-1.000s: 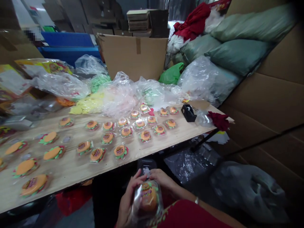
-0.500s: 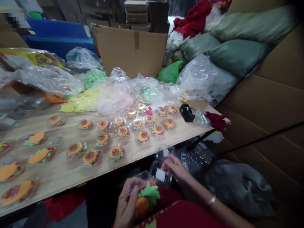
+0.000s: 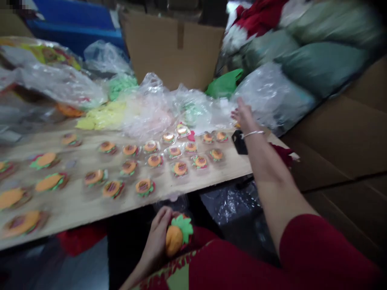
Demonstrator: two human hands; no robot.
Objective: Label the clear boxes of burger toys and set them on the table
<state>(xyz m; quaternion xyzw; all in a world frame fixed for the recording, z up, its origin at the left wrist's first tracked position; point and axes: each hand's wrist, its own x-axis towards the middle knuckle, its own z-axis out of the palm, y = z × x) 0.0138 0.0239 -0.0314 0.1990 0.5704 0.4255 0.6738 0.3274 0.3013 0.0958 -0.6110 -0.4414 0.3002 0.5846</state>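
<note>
My left hand, low in front of my body, is closed round a toy burger with an orange bun and green leafy edge. A clear plastic case shows faintly just beyond this hand at the table edge; whether the fingers hold it, I cannot tell. Far over the table reaches my right hand, fingers apart and blurred, with nothing visible in them. Left of its fingers is a small white piece, apart from the hand, by the clear bags. The tape dispenser lies below, partly hidden by my right forearm.
Several burger toys in clear cases stand in rows on the wooden table. Behind them lie clear bags of yellow, pink and green pieces. A cardboard box rises at the back. Stuffed sacks are piled at right.
My right hand has left the clear packaging and white label by my lap and stretched forward over the table's far right. My left hand keeps the toy burger. The view has tilted down.
</note>
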